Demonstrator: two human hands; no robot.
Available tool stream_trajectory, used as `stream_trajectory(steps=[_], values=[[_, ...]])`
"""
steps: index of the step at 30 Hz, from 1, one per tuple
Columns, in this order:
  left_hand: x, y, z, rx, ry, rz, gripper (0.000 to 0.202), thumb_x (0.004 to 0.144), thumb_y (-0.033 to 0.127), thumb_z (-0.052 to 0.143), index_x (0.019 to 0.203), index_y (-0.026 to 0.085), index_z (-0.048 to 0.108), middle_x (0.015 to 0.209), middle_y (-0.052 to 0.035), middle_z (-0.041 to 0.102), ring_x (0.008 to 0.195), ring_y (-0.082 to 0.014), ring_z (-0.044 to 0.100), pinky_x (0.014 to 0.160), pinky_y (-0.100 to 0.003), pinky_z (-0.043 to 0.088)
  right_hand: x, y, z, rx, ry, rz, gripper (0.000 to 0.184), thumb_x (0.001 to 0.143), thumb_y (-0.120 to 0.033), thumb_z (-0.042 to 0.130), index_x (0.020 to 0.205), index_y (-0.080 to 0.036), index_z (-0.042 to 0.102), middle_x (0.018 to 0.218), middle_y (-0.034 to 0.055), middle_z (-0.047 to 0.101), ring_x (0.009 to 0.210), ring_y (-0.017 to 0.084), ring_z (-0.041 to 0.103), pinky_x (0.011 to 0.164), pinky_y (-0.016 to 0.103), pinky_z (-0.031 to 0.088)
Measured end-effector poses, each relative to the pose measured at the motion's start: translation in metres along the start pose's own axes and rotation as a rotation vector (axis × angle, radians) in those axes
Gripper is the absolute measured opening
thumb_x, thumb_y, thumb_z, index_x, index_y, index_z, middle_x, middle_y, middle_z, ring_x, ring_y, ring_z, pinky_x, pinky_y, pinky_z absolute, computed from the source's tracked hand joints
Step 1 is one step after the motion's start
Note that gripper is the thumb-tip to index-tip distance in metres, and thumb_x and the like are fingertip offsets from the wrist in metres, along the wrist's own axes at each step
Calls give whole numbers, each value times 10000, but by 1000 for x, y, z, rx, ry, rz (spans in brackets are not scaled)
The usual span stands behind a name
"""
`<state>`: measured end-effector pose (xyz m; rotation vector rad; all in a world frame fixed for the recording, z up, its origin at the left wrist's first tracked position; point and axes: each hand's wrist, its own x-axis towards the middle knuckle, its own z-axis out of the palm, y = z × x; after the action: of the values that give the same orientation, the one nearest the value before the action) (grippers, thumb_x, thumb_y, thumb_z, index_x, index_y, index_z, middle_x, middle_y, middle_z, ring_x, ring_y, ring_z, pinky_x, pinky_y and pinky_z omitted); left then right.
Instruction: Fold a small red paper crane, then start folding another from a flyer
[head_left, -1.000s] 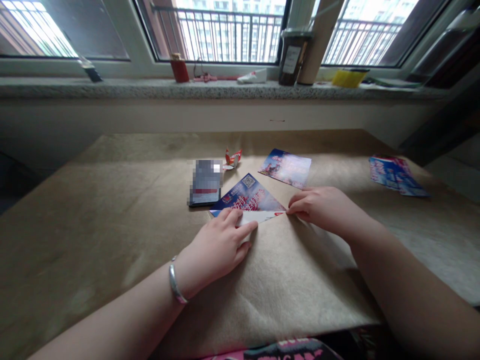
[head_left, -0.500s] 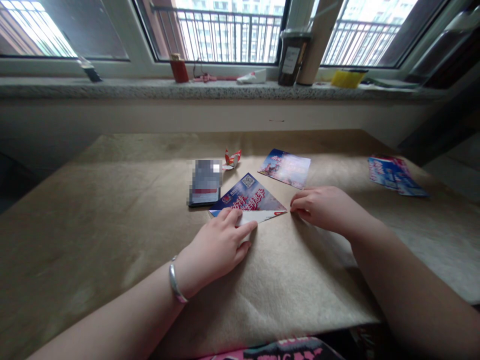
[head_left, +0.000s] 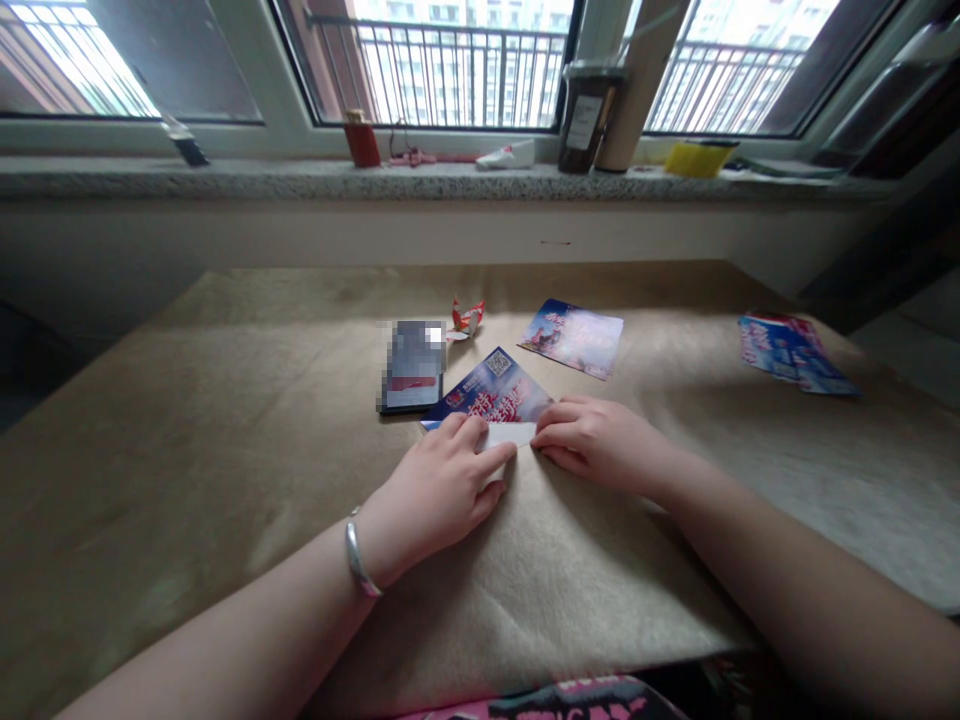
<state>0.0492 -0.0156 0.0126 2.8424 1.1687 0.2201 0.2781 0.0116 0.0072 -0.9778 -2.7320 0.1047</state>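
Observation:
A blue printed paper folded into a triangle (head_left: 491,395) lies on the tan table cover (head_left: 225,430) in front of me. My left hand (head_left: 439,490), with a silver bracelet on the wrist, rests on the paper's near left part, fingers curled and pressing down. My right hand (head_left: 592,445) presses with bunched fingertips on the folded near edge, just right of the left hand. The paper's white underside shows between the two hands.
A phone (head_left: 412,365) lies left of the paper, a small red folded paper figure (head_left: 467,316) behind it. Another blue leaflet (head_left: 574,337) lies further back, and more leaflets (head_left: 791,352) at the right. The windowsill (head_left: 225,178) holds a red jar, a dark container and a yellow item.
My right hand has slid left along the paper's folded edge, from its right corner to beside my left hand. The left hand has stayed where it was.

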Motion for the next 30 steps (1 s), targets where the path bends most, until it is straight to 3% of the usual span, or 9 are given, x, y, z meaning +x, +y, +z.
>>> stream_trajectory(steps=[7,23,30], values=[[2,-1,1,-15,34,13,280,885,315,476,1140,224,548,1092,-94,509,1064,-257,439,920,-452,407,4,-2,1,17,34,-53,225,841,-156,504,950,-210,693,942,55,671,840,170,585,724,291,471],[10,-5,8,-17,66,86,278,885,268,451,1141,214,546,1105,-91,521,1042,-242,462,935,-445,381,8,-6,3,-3,81,-38,203,831,-141,502,827,-191,699,876,51,671,802,164,579,687,271,458],[11,-8,4,11,83,122,198,909,212,407,1004,199,580,1005,-70,563,969,-214,488,894,-409,393,7,-4,5,11,77,-31,223,819,-125,512,868,-219,708,882,41,670,803,157,581,696,269,457]])
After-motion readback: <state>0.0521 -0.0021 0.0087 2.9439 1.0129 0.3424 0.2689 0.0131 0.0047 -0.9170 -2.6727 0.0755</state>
